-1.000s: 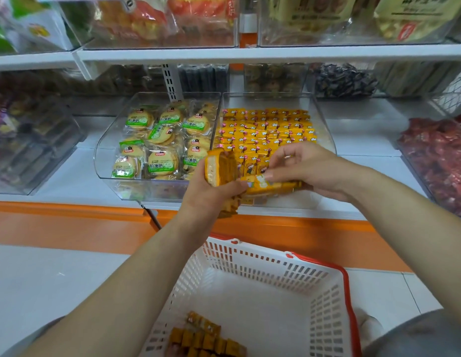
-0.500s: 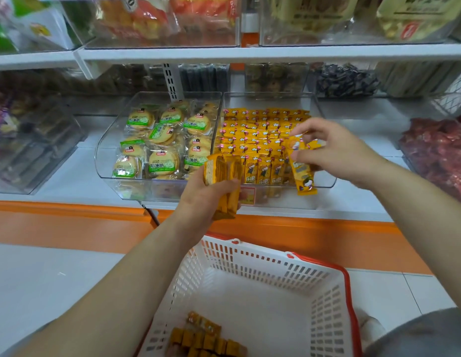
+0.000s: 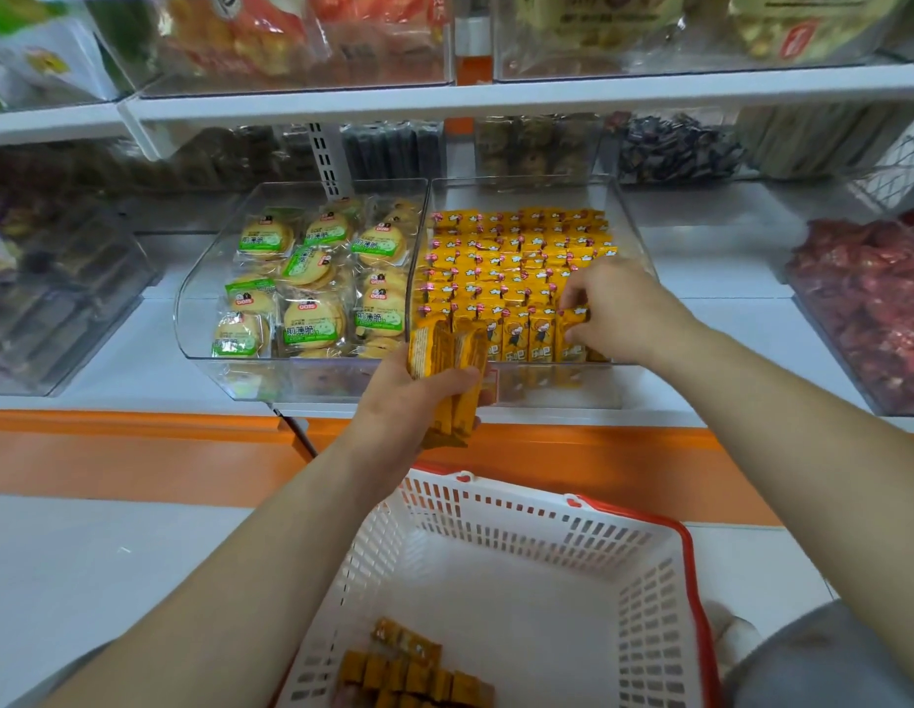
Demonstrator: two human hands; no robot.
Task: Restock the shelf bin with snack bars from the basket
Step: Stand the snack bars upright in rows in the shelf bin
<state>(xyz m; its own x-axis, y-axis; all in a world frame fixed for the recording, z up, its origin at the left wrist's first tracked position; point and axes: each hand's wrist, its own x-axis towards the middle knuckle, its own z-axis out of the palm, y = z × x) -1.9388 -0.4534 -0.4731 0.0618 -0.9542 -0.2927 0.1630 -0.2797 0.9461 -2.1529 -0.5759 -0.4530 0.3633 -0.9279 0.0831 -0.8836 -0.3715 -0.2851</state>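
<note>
We see a white shelf [image 3: 725,283], a white basket [image 3: 495,513] below it holding a few snack bars [image 3: 414,671], and a clear bin [image 3: 626,212] of yellow bars. Our left hand [image 3: 408,396] grips a bundle of bars [image 3: 444,350] before the bin's front wall; our right hand [image 3: 618,309] pinches one bar [image 3: 572,332] in its front row.

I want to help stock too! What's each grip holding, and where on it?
Left grip holds a bunch of yellow snack bars around their middles. Right grip pinches one bar by its upper part.
</note>
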